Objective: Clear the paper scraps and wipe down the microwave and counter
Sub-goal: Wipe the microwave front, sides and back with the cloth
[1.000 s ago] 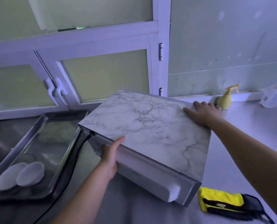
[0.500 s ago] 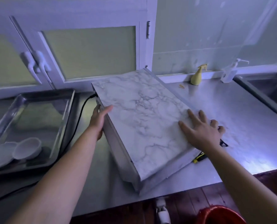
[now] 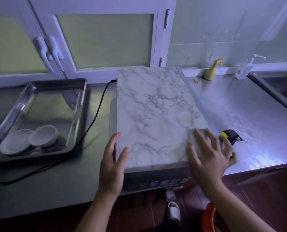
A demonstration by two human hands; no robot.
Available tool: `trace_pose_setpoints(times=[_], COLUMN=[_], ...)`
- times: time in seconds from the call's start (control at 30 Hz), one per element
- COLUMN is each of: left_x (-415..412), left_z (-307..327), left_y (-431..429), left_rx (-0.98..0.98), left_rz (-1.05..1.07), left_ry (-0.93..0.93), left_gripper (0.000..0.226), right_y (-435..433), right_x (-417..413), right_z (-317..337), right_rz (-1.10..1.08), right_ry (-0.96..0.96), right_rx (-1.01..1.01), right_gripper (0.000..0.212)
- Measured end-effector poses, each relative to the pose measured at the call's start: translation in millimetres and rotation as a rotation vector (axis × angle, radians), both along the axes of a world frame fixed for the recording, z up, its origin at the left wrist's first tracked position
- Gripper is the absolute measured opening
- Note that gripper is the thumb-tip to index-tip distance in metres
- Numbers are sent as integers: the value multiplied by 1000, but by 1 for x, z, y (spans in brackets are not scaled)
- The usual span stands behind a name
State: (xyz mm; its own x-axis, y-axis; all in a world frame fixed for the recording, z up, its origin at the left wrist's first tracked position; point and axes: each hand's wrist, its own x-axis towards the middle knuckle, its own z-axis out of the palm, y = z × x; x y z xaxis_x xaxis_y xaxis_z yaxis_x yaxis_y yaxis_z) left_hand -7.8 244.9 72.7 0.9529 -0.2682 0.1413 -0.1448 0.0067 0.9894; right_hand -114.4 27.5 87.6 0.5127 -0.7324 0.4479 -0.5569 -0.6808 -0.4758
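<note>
**A:** Where does the microwave (image 3: 156, 114) sit?

**B:** Lengthways on the steel counter (image 3: 248, 114), with its vented near end right at the front edge. I can't tell whether it overhangs.

**A:** And the hands?

**B:** The left grip (image 3: 111, 164) is wide, with straight fingers along the microwave's left side and the thumb laid on the marble-pattern top. The right grip (image 3: 208, 156) is wide too, spread flat on the near right corner. Neither is wrapped around anything.

**A:** So what worries you?

**B:** Flat palms on a smooth top can slip. If a push or pull slides the box nearer, I'd judge it could tip off the edge. A slippered foot (image 3: 173, 213) is on the floor just below the microwave's near end.

**A:** The cord?

**B:** The black cord (image 3: 95, 118) leaves the microwave's far left corner and loops past the tray (image 3: 83, 97) to the microwave's left. Turning the box could pull it taut, or drag it against the tray and rattle the two white bowls (image 3: 43, 135) inside.

**A:** Anything on the other side?

**B:** A yellow and black cloth (image 3: 230, 134) lies just right of the microwave, partly behind the right grip's fingers, so the box could pin it. Small tan scraps (image 3: 195, 81) lie beyond the microwave's far right corner, beside a yellow spray bottle (image 3: 210, 73). A careless sweep might knock that over.
</note>
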Motion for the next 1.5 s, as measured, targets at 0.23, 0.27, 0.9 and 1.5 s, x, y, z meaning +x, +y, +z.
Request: trace_pose_setpoints(times=[0.23, 0.27, 0.9, 1.5], left_x=[-1, 1, 184, 152], left_z=[-11, -14, 0, 7], left_y=[-23, -24, -121, -137], left_rx=[-110, -127, -126, -12], left_rz=[328, 340, 320, 458], left_ry=[-92, -103, -23, -27], left_gripper=[36, 37, 39, 40], right_y=[-8, -12, -112, -165], right_x=[12, 13, 196, 88], right_z=[-29, -34, -21, -48], right_rz=[-41, -30, 20, 388], right_ry=[-357, -390, -215, -212], right_rx=[-218, -267, -163, 130], right_gripper=[33, 33, 33, 49])
